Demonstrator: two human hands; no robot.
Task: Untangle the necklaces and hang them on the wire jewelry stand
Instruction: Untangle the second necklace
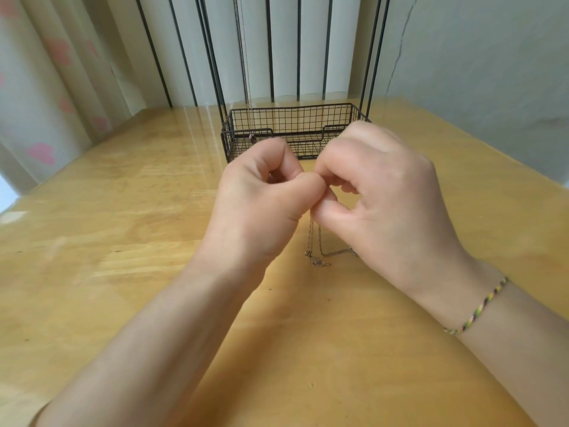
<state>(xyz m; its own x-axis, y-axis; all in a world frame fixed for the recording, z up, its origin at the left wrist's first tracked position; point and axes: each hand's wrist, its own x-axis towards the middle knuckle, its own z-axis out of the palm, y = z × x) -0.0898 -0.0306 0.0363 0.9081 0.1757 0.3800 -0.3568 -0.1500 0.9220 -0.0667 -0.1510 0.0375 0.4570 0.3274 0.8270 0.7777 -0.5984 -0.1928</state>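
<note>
A glossy light-wood table (117, 241) catches light beside a pale curtain (46, 87) with pink hearts at left, white vertical slats (311, 41) at the far edge and a cracked grey-white wall (480, 57) at right.

Beyond the fingers (292, 186), the wire jewelry stand (292, 118) is black, its basket a fine square grid. The tabletop (123, 241) beneath them is glossy honey-yellow with pale grain. The necklace (311, 238) below them is dull silver-brown. To their right, a bracelet (480, 305) is braided yellow, green and brown. Far left, the curtain (46, 87) is cream with pink blotches.
</note>
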